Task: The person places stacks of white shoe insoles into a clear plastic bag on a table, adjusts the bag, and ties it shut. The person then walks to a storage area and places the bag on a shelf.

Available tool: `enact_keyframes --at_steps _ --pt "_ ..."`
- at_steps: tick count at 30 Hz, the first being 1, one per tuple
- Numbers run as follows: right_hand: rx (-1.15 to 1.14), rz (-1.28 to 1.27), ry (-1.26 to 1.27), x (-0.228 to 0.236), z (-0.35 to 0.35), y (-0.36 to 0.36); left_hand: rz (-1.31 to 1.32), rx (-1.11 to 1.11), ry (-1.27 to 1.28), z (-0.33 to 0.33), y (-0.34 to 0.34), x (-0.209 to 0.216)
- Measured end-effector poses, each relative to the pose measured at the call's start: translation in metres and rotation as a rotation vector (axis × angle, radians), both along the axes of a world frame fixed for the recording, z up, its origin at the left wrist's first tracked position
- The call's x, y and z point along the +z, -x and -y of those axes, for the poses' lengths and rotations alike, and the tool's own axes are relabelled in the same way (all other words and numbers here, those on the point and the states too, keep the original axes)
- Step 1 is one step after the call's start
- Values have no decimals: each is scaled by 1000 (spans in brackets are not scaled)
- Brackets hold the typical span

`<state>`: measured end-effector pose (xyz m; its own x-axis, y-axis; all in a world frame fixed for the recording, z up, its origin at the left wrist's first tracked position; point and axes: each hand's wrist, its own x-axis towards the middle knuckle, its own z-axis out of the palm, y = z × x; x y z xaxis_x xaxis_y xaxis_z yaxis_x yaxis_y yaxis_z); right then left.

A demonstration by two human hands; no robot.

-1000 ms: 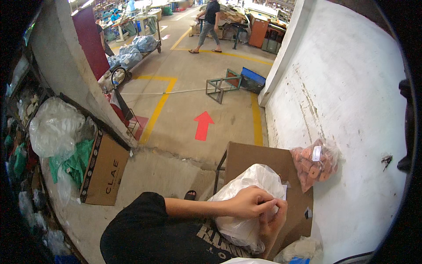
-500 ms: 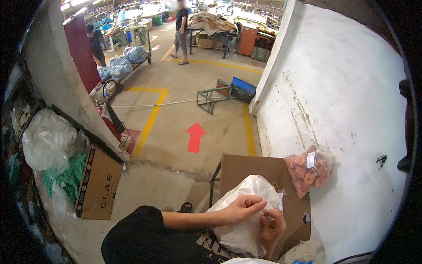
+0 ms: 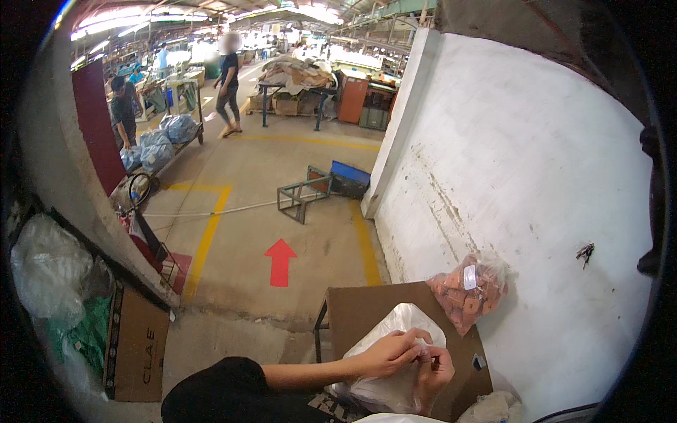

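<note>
From where I stand, the white bag point(image 3: 381, 393) sits on the brown tabletop point(image 3: 462, 386), close to the person's body, most likely so that its weight is borne and both hands are free for its top. The left hand point(image 3: 390, 354) reaches across it from nine o'clock, fingers pinched narrow on the gathered plastic; the right hand point(image 3: 434, 374) comes up from six o'clock, fingers curled tightly on the same bunch, just beside the left's. Such thin plastic looks slippery, which may be why the two grips sit so near. At two o'clock from the white bag, an orange-filled bag point(image 3: 469, 292) leans on the wall point(image 3: 522, 176), seemingly for support. Another pale bag point(image 3: 491, 409) lies at four o'clock, and a carton point(image 3: 139, 352) stands at nine.
</note>
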<state>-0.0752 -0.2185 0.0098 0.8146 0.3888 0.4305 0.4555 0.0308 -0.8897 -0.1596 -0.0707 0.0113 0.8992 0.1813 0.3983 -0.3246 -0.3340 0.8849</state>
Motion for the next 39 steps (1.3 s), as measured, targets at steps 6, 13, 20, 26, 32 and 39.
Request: enact_keyframes --at_steps 6,13,20,26,32,39 --pt "-112 114 73 -17 1 -19 -15 -90 -96 -6 -18 5" --pt "-95 44 115 -27 3 -40 42 -32 -198 -3 -36 6" --pt "-1 -74 -7 -21 1 -40 19 -45 -169 -1 -43 3" --pt "17 -146 82 -24 11 -49 57 13 -191 6 -39 3" --pt "191 -106 148 -18 25 -63 -1 81 -206 18 -42 -1" --pt "224 -365 47 11 28 -29 3 175 -268 27 -35 -3"
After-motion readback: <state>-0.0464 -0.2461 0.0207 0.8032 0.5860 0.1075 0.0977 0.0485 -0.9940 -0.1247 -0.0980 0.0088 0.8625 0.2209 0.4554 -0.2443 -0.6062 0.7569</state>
